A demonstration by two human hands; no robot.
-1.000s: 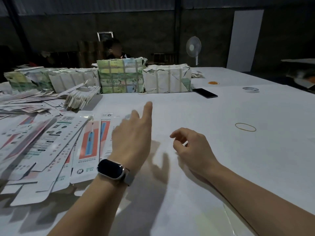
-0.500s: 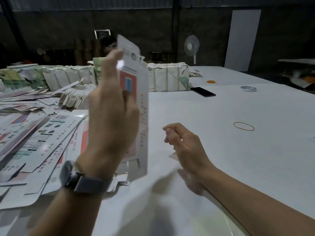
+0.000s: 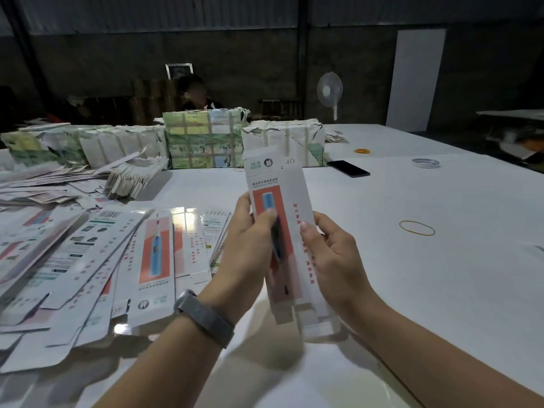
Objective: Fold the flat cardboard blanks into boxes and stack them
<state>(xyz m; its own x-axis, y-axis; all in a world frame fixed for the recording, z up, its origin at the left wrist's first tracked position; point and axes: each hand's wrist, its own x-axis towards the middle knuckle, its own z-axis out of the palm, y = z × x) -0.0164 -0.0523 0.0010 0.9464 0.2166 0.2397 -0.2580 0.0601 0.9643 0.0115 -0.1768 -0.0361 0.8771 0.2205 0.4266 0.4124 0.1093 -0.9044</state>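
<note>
Now both hands [image 3: 290,254] grip the blank [image 3: 282,231] by its edges.

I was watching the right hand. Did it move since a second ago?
Yes. The right hand rose off the white table and now grips the cardboard blank, left of the rubber band.

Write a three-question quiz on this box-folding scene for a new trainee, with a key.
1. True or false: both hands hold the cardboard blank above the table.
2. Which lies nearest the right hand? A) phone B) rubber band C) tape roll
3. Fill in: the loose flat blanks lie on the person's ____ side.

Key: 1 true; 2 B; 3 left. The left hand wears a wristband.
</note>
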